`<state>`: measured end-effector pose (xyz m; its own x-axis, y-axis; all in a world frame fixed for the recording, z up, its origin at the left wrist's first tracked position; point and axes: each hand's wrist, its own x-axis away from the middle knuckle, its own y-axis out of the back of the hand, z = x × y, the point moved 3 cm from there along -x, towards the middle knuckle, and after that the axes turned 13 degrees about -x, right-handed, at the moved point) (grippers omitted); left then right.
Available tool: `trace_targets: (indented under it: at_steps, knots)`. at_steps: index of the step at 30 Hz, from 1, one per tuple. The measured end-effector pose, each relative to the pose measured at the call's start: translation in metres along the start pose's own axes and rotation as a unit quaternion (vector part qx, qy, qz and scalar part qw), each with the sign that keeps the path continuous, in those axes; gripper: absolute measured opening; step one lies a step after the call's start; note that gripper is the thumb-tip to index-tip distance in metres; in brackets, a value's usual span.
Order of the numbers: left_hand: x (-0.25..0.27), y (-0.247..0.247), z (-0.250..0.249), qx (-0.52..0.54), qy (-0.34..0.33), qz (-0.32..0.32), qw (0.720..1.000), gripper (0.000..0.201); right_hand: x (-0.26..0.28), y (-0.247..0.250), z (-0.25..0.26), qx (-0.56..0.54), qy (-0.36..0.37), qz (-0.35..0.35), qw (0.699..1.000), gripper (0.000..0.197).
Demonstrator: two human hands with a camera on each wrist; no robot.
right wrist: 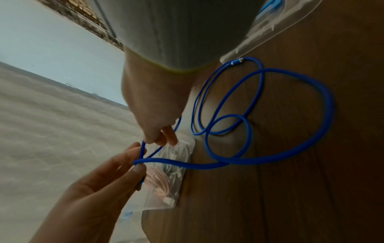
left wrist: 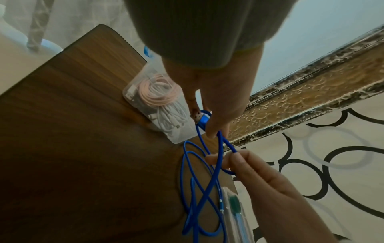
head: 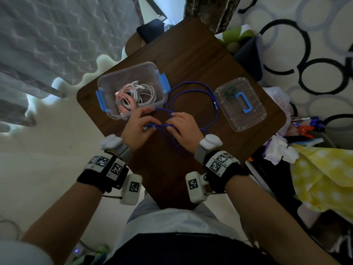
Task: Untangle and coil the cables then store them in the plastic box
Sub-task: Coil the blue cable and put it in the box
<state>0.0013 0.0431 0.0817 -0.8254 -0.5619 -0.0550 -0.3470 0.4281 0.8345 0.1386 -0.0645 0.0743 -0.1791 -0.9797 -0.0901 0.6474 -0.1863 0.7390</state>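
A long blue cable (head: 193, 84) lies in loose crossing loops on the wooden table (head: 191, 54), between the box and its lid. My left hand (head: 139, 123) pinches the cable just behind its USB plug (left wrist: 199, 117). My right hand (head: 183, 129), close beside it, pinches a strand of the same cable (right wrist: 324, 98) a short way along. The clear plastic box (head: 124, 71) with blue clips stands open at the left and holds a coiled pink cable (head: 126, 100) and white cables (head: 147, 92).
The clear lid (head: 229, 115) with a blue handle lies on the table to the right of the loops. A dark object (head: 150, 29) sits at the table's far corner. A yellow dotted cloth (head: 324, 178), tissues and pens crowd the floor on the right.
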Motion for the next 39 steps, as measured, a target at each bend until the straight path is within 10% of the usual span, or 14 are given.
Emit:
trace_targets:
  at_steps: [9, 14, 19, 26, 31, 39]
  knots:
    - [-0.011, -0.019, -0.011, -0.184, 0.019, 0.075, 0.98, 0.022, 0.001, 0.0, -0.011, -0.145, -0.1, -0.015, 0.984, 0.024]
    - [-0.013, -0.008, -0.014, 0.136, 0.201, 0.11, 0.964, 0.01, 0.009, 0.013, -0.006, -0.142, -0.118, -0.195, 0.963, 0.037]
    - [-0.016, -0.007, -0.015, 0.352, 0.269, 0.133, 0.887, 0.027, 0.005, -0.006, 0.0, -0.244, -0.204, 0.087, 0.944, 0.012]
    - [-0.008, -0.002, -0.008, 0.345, 0.192, 0.192, 0.899, 0.01, -0.01, 0.03, -0.01, -0.246, -0.143, -0.154, 0.946, 0.02]
    - [-0.018, 0.009, -0.023, 0.574, 0.206, 0.126, 0.782, 0.008, -0.004, 0.022, -0.031, -0.252, -0.221, -0.079, 0.939, 0.022]
    - [-0.021, 0.013, -0.019, 0.654, 0.226, 0.032, 0.721, 0.032, 0.021, -0.02, -0.035, -0.183, -0.273, 0.16, 0.931, 0.029]
